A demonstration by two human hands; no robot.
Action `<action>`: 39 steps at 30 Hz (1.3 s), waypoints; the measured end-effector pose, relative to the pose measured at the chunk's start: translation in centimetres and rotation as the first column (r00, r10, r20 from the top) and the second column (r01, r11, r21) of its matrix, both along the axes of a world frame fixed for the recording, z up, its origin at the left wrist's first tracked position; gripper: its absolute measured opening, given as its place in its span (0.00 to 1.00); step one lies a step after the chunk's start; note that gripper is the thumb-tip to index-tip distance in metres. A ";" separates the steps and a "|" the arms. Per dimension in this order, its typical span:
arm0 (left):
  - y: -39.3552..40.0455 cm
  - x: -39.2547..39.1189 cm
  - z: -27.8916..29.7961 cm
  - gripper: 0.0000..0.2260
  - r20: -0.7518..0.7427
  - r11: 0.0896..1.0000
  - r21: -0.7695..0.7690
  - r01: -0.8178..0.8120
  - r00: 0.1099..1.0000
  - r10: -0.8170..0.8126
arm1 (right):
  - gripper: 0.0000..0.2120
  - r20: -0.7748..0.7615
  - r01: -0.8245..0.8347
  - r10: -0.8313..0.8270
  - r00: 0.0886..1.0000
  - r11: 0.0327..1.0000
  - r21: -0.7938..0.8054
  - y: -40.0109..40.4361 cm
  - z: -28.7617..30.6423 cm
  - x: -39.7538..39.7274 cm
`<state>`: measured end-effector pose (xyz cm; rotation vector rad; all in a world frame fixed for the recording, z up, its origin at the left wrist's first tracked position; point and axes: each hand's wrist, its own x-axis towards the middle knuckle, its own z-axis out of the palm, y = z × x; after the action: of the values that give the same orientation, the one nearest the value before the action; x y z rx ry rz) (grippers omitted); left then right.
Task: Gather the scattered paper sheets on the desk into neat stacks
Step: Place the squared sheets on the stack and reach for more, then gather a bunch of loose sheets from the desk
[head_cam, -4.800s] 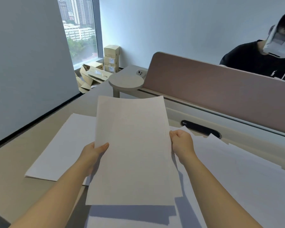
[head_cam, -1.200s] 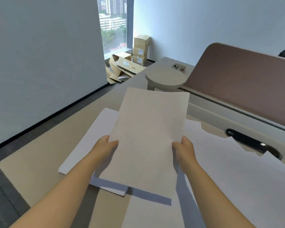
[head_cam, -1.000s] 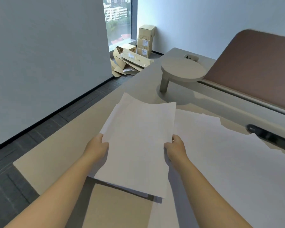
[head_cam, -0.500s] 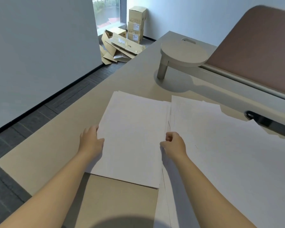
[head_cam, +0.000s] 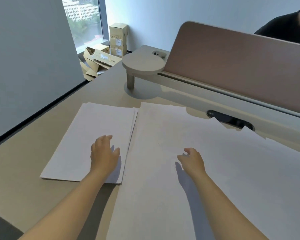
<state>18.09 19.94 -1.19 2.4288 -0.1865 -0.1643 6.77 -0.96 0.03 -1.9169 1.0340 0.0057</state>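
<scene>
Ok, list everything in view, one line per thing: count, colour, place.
paper stack: one, white, left on the desk, squared up
loose sheets: several, count unclear, white, overlapping, spread right of the stack
desk: one, beige
round shelf: one, beige, on a post at the desk's far edge
divider panel: one, brown, along the back
cable slot: one, black, below the divider
cardboard boxes: several, tan, stacked and flattened by the window
another person: one, dark top, behind the divider
left hand: over the stack, holding nothing
right hand: over the loose sheets, fingers relaxed
</scene>
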 end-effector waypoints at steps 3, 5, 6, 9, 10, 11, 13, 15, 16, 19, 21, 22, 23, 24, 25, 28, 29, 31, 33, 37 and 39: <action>-2.8 -4.2 -1.0 0.21 -0.042 0.999 0.034 -0.007 0.999 0.008 | 0.27 -0.110 -0.011 -0.002 0.994 0.992 -0.124 -3.4 -0.8 -3.7; -4.2 -6.7 -1.5 0.21 -0.082 0.996 0.087 -0.038 0.996 0.045 | 0.29 -0.188 -0.014 -0.024 0.982 0.980 -0.201 -5.2 -1.2 -5.4; -4.9 -8.0 -1.6 0.22 -0.108 0.990 0.134 -0.053 0.992 0.067 | 0.30 -0.203 0.014 -0.060 0.977 0.976 -0.219 -6.0 -1.4 -6.2; -6.1 -10.2 -1.7 0.25 -0.142 0.943 0.324 -0.073 0.982 0.125 | 0.31 -0.155 0.248 -0.275 0.949 0.953 -0.176 -7.6 -1.7 -7.2; -6.6 -10.8 -1.8 0.26 -0.160 0.926 0.370 -0.076 0.977 0.144 | 0.31 -0.117 0.343 -0.359 0.926 0.929 -0.137 -8.2 -1.7 -7.4; -7.0 -11.3 -1.9 0.27 -0.181 0.914 0.398 -0.078 0.970 0.161 | 0.31 -0.078 0.433 -0.440 0.894 0.896 -0.093 -8.9 -1.6 -7.6; -7.7 -11.7 -1.9 0.28 -0.211 0.902 0.422 -0.090 0.958 0.194 | 0.32 -0.021 0.559 -0.559 0.829 0.829 0.018 -10.1 -1.7 -7.6; -8.2 -11.6 -1.7 0.29 -0.232 0.908 0.403 -0.114 0.947 0.222 | 0.32 -0.003 0.618 -0.623 0.782 0.775 0.133 -11.0 -2.4 -7.6; -8.5 -11.4 -1.5 0.29 -0.239 0.918 0.378 -0.124 0.944 0.226 | 0.30 0.010 0.625 -0.637 0.771 0.759 0.186 -11.3 -2.9 -7.6; -8.9 -11.1 -1.2 0.31 -0.258 0.943 0.306 -0.129 0.942 0.213 | 0.12 0.021 0.562 -0.571 0.820 0.813 0.150 -11.6 -3.4 -7.6; -8.8 -11.1 -1.1 0.32 -0.225 0.952 0.276 -0.132 0.954 0.198 | 0.13 -0.017 0.482 -0.481 0.876 0.876 0.035 -11.8 -2.8 -7.6; -8.7 -11.1 -1.0 0.32 -0.192 0.959 0.246 -0.140 0.963 0.190 | 0.15 -0.031 0.439 -0.439 0.898 0.899 -0.005 -11.8 -2.2 -7.6; -8.5 -10.9 -1.0 0.32 -0.161 0.970 0.190 -0.153 0.969 0.185 | 0.17 -0.042 0.403 -0.405 0.913 0.914 -0.042 -12.0 -1.8 -7.7; -8.2 -10.7 -0.9 0.31 -0.144 0.980 0.114 -0.165 0.973 0.180 | 0.18 -0.052 0.376 -0.379 0.924 0.924 -0.066 -12.3 -1.6 -7.8; -8.1 -10.4 -0.8 0.30 -0.141 0.985 0.036 -0.168 0.975 0.172 | 0.20 -0.052 0.348 -0.353 0.934 0.934 -0.080 -12.6 -1.3 -7.8; -8.1 -9.4 -0.6 0.23 -0.164 0.981 -0.080 -0.176 0.973 0.161 | 0.23 -0.074 0.238 -0.246 0.967 0.966 -0.099 -13.3 -0.9 -8.4; -8.2 -9.0 -0.5 0.19 -0.169 0.978 -0.089 -0.187 0.971 0.170 | 0.23 -0.091 0.198 -0.208 0.974 0.974 -0.106 -13.3 -0.7 -8.5; -8.6 -8.3 -0.2 0.09 -0.172 0.972 -0.121 -0.199 0.969 0.177 | 0.21 -0.107 0.129 -0.140 0.984 0.986 -0.104 -13.1 -0.9 -8.7; -9.3 -7.7 0.1 0.05 -0.182 0.958 -0.171 -0.232 0.963 0.201 | 0.16 -0.108 0.064 -0.074 0.991 0.994 -0.090 -12.4 -1.2 -8.6; -10.6 -6.3 -0.2 0.20 -0.210 0.977 -0.091 -0.193 0.963 0.170 | 0.20 -0.203 0.106 -0.153 0.967 0.968 -0.226 -11.9 -1.1 -8.4; -10.8 -6.2 -1.1 0.26 -0.211 0.982 0.169 -0.087 0.970 0.122 | 0.24 -0.282 0.184 -0.269 0.921 0.938 -0.294 -11.9 -1.0 -8.9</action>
<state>11.86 9.12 -2.31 2.5483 0.0577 -0.4133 -2.14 -12.90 -0.98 -2.0626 1.5412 0.0489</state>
